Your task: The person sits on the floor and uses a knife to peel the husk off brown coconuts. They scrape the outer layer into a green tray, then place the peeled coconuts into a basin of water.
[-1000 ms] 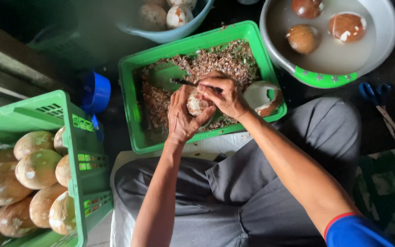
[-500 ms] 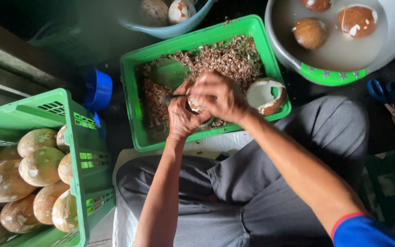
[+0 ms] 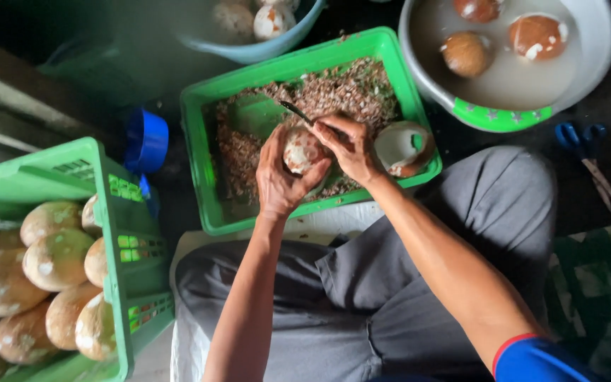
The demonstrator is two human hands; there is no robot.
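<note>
Hands (image 3: 281, 177) lower, round mottled coconut (image 3: 302, 150)

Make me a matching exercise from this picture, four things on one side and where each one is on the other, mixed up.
Things:
1. Round brown-and-white coconut
2. Blue-handled scissors
3. Pile of pale husked coconuts
4. Brown shavings

Places:
A. In the green plastic crate at left
B. In the left hand
C. In the green plastic tray
D. On the dark floor at right

Pairs: 1-B, 2-D, 3-A, 4-C

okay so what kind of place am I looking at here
Probably an informal floor-level food-prep spot where coconuts are peeled: a green tray of brown shavings, a crate of husked coconuts, and a water basin holding peeled ones.
</note>
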